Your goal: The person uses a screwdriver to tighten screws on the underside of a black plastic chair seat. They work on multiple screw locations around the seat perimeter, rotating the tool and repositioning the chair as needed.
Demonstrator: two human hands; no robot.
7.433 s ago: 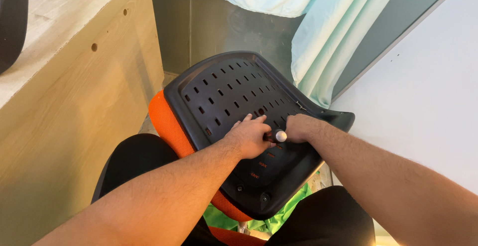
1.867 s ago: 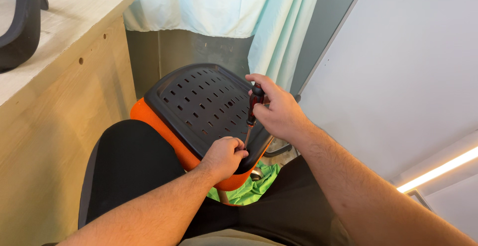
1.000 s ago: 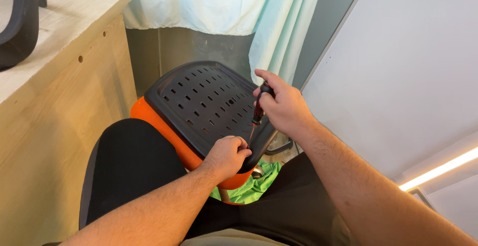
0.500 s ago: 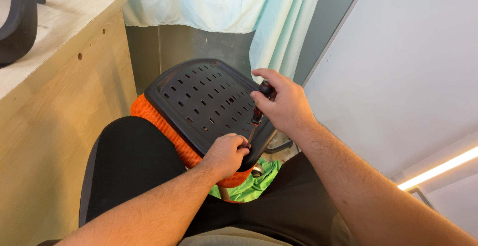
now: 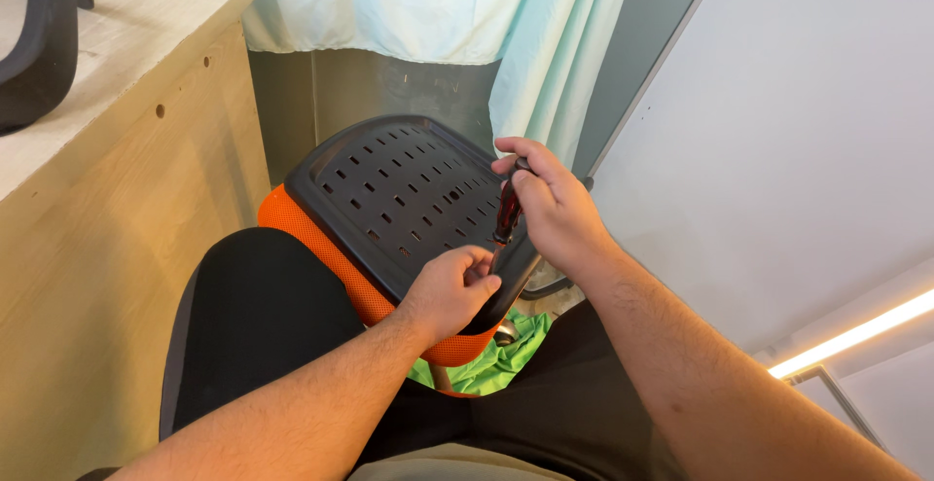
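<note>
Right hand clasping dark-red glossy screwdriver, left hand pinching its tip on perforated black plastic seat shell

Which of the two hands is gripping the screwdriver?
The right hand: it is closed around the dark red handle of the screwdriver, held upright over the black perforated seat shell. The left hand only pinches at the shaft's lower end.

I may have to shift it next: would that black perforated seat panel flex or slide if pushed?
The black seat panel looks moulded and rigid, so probably little flex. Propped tilted on the lap, with only the left hand steadying it, it might slide.
</note>
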